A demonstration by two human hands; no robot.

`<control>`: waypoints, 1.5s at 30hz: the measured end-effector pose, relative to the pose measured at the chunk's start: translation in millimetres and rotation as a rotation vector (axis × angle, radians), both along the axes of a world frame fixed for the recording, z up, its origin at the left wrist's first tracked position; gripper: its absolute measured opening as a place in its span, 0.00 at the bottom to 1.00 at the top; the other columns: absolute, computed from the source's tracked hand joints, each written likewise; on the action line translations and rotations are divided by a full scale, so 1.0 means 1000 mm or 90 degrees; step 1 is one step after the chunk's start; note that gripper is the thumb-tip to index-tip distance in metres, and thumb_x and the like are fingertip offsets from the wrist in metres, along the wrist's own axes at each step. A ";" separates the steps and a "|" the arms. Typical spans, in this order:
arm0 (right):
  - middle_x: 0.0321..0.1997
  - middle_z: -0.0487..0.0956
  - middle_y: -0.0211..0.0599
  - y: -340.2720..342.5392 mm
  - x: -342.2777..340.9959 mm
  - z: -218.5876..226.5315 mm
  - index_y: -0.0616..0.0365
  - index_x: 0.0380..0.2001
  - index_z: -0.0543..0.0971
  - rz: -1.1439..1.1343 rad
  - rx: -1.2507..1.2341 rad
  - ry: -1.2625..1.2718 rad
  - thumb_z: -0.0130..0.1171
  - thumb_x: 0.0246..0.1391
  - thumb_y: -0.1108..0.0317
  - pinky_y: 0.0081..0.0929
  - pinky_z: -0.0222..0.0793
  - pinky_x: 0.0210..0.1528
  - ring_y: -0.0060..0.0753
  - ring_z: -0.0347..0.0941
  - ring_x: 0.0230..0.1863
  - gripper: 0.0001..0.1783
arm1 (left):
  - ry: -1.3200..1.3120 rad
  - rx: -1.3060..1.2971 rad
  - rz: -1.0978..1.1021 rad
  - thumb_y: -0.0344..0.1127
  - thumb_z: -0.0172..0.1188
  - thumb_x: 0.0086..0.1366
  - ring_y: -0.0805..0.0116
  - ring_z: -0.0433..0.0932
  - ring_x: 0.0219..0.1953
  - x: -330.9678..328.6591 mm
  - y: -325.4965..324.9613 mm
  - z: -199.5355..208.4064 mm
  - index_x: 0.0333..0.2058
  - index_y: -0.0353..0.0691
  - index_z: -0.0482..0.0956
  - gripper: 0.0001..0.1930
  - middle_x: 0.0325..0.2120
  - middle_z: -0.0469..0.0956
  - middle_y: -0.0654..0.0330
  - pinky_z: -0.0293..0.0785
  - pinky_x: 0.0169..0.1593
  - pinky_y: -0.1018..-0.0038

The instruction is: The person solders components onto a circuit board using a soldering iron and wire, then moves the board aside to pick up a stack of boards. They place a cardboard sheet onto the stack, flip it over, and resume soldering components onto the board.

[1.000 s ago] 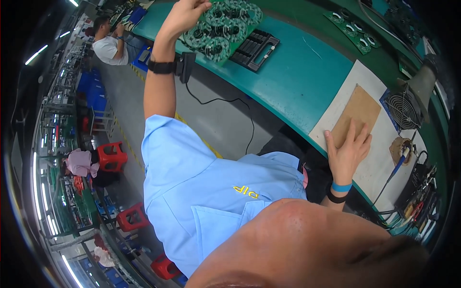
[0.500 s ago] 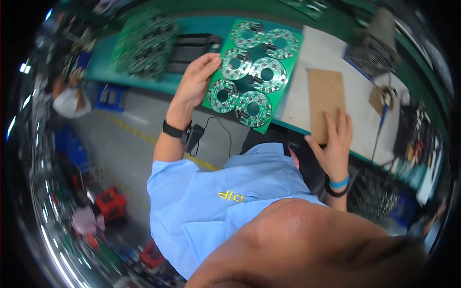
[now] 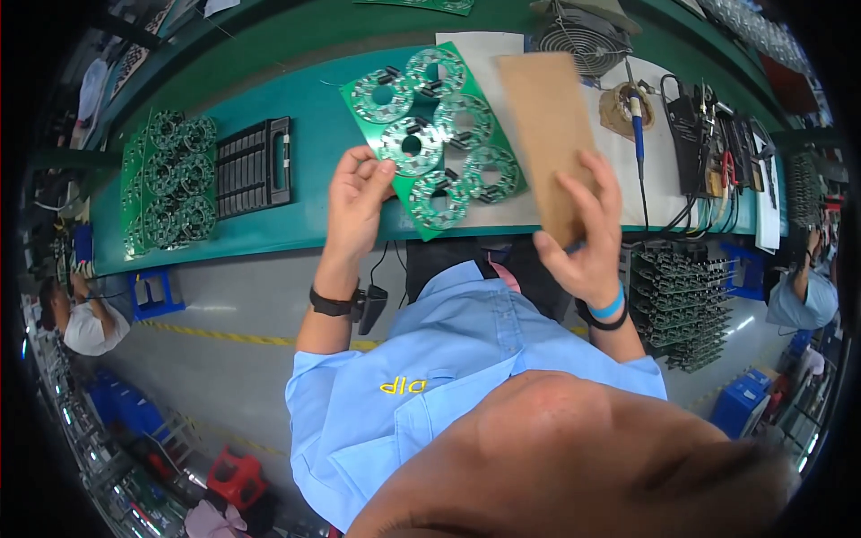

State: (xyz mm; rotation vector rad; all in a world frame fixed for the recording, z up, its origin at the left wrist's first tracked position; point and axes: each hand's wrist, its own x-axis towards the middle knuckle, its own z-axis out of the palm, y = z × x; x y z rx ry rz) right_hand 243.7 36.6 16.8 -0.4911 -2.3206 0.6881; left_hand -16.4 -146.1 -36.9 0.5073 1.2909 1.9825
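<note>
Left hand (image 3: 359, 199) pinches circuit board (image 3: 437, 141), long axis slanting down rightward.
Half-open right hand (image 3: 587, 235) touches cardboard (image 3: 543, 121); black tray's (image 3: 248, 170) contents are unclear.

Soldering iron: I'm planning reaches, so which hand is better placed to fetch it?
Likely the right hand: it is nearer the soldering iron, while the left hand grips the green circuit panel.

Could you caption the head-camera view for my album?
Left grip on a green circuit panel, right grip against a brown sheet, at a teal workbench.

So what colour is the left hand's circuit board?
The circuit board is green, clearest in the head view.
</note>
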 end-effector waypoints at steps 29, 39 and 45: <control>0.76 0.64 0.47 -0.003 -0.044 -0.008 0.45 0.70 0.74 0.116 0.173 -0.257 0.75 0.40 0.70 0.52 0.62 0.70 0.62 0.61 0.70 0.48 | -0.013 0.008 -0.055 0.27 0.62 0.75 0.74 0.83 0.44 0.030 0.037 0.003 0.50 0.33 0.73 0.10 0.42 0.83 0.56 0.81 0.48 0.75; 0.74 0.66 0.48 -0.015 -0.041 -0.013 0.50 0.71 0.73 0.096 0.130 -0.161 0.68 0.40 0.80 0.46 0.66 0.67 0.58 0.67 0.63 0.48 | 0.023 -0.016 -0.103 0.27 0.63 0.74 0.73 0.83 0.43 0.023 0.040 0.039 0.63 0.28 0.69 0.23 0.44 0.83 0.57 0.81 0.47 0.75; 0.76 0.65 0.48 -0.015 -0.036 -0.018 0.58 0.72 0.69 0.125 -0.032 -0.031 0.68 0.52 0.78 0.45 0.66 0.69 0.54 0.67 0.67 0.42 | 0.413 -0.089 -0.109 0.32 0.65 0.72 0.69 0.85 0.36 0.029 0.070 0.082 0.58 0.23 0.74 0.22 0.31 0.83 0.56 0.81 0.41 0.71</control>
